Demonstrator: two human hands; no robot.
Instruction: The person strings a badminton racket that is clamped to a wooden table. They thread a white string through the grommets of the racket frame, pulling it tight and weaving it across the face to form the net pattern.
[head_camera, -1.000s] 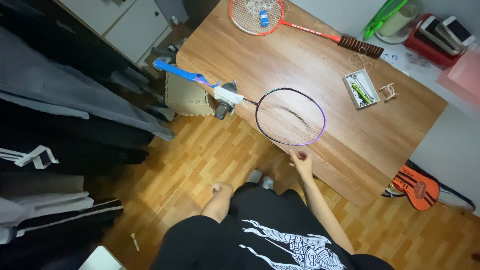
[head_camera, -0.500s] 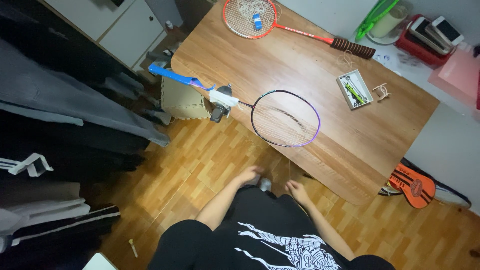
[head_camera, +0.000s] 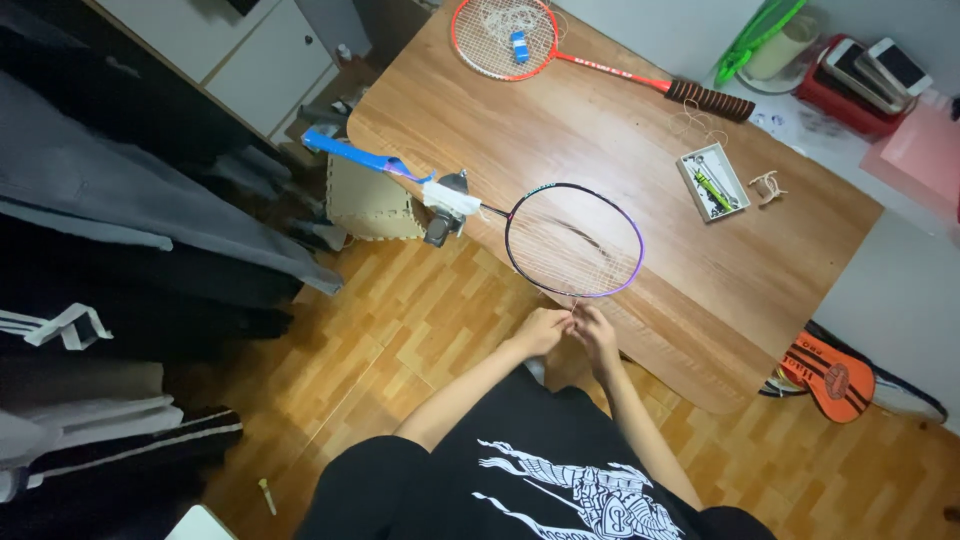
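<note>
1. Both hands have risen since the earlier frame and now meet at the near rim of the purple racket; half a second ago they hung lower, near the person's lap and apart from each other.
2. Purple racket: lies in the centre of the frame, its head flat on the wooden table close to the table's lower edge, its blue handle jutting past the table's left edge toward the upper left.
3. Left hand: fingers curled together, fingertips pinched at a thin string hanging from the racket's lower rim.
4. Right hand: fingers likewise bunched, touching the left hand at the same string; how firmly either grips cannot be told.
5. Small clamp: sits on the racket shaft at the table's edge.
6. Red racket: lies at the top of the frame, well apart from the purple one.
7. Small tray: rests right of centre on the table, holding small tools.
8. Orange ukulele: lies on the floor at the lower right.
</note>
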